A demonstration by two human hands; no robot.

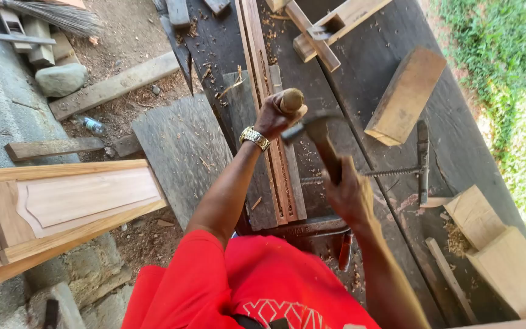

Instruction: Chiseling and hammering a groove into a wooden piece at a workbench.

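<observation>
My left hand (272, 119), with a gold watch on the wrist, grips the round wooden handle of a chisel (291, 100) held upright over a long reddish grooved board (275, 140). My right hand (348, 195) is closed around the dark handle of a hammer (324, 143). The hammer's head is raised close to the chisel handle's top and looks blurred. The grooved board lies lengthwise on a dark workbench (372, 67). The chisel's blade is hidden behind my left hand.
A wooden block (404, 96) and a metal clamp (421, 161) lie on the bench to the right. Pale timber pieces (500, 250) sit at the lower right. A panelled wooden door piece (62, 204) leans at the left. Planks, a stone (60, 79) and a bottle (92, 125) lie on the dirt.
</observation>
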